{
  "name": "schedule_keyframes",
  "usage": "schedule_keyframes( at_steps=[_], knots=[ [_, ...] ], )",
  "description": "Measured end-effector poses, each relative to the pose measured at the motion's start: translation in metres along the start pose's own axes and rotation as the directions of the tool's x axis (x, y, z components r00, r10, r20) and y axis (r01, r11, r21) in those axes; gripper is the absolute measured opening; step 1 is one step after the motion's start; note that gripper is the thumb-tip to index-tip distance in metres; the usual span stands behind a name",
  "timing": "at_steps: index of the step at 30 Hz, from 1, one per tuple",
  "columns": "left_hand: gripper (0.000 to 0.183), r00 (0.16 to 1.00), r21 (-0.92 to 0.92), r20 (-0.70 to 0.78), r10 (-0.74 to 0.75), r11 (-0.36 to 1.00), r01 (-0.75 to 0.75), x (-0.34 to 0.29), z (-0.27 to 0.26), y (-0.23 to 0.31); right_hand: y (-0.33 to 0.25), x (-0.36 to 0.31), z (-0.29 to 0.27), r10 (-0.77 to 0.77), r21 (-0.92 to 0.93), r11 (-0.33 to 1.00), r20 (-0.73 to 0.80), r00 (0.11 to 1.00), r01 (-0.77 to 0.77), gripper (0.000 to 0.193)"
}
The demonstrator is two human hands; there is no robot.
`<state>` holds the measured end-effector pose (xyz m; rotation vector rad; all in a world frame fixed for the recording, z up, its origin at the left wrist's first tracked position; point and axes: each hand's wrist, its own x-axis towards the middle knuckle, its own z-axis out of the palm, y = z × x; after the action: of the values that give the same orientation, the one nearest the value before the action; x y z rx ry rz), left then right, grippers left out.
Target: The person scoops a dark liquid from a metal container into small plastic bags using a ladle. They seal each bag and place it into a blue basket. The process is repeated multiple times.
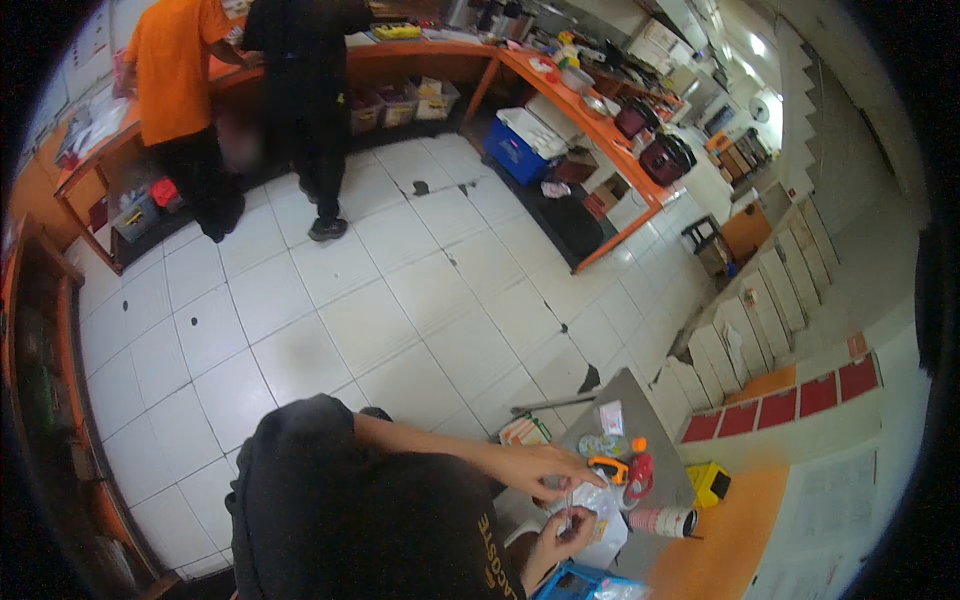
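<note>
My left hand (pixel 556 472) and my right hand (pixel 562 535) come together over the grey table (pixel 660 455). Between them is a thin white plastic bag (pixel 602 520), lying partly on the table. The fingers of both hands are bent and seem to pinch the bag's near edge; exactly what lies between the fingertips is too small to make out. Beside the left hand lie an orange-and-black tool (pixel 608 468) and a red ring-shaped roll (pixel 640 476). A clear bottle with an orange cap (pixel 637 444) lies just past them.
A red-and-white cup with a dark lid (pixel 665 521) lies at the table's right. A blue basket (pixel 572 582) sits by the right hand, and a yellow-and-black object (pixel 708 485) by the wall. Two people (pixel 175 80) stand at an orange counter (pixel 430 48) across the tiled floor (pixel 400 290).
</note>
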<state>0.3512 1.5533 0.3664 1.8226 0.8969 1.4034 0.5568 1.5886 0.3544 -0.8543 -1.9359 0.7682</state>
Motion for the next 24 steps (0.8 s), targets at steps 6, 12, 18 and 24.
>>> schedule_keyframes(
  at_steps=[6, 12, 18, 24],
  knots=[
    [0.064, 0.974, 0.038, -0.103, 0.202, 0.979, -0.199, 0.002, 0.018, -0.022, 0.006, 0.01, 0.011, -0.107, 0.019, 0.994, 0.024, 0.994, 0.107, 0.021],
    [0.063, 0.969, 0.063, -0.095, 0.229, 0.973, -0.224, 0.002, 0.014, -0.025, -0.001, 0.024, 0.01, -0.221, -0.076, 0.97, 0.11, 0.969, 0.23, 0.017],
    [0.062, 0.953, 0.072, -0.248, 0.172, 0.985, -0.159, 0.007, -0.019, -0.031, 0.014, 0.018, -0.02, -0.155, -0.131, 0.979, 0.018, 0.988, 0.156, 0.013],
    [0.059, 0.976, 0.121, -0.132, 0.175, 0.98, -0.159, 0.019, -0.036, -0.012, 0.009, 0.01, -0.013, 0.114, 0.116, 0.986, 0.029, 0.993, -0.117, 0.071]
  ],
)
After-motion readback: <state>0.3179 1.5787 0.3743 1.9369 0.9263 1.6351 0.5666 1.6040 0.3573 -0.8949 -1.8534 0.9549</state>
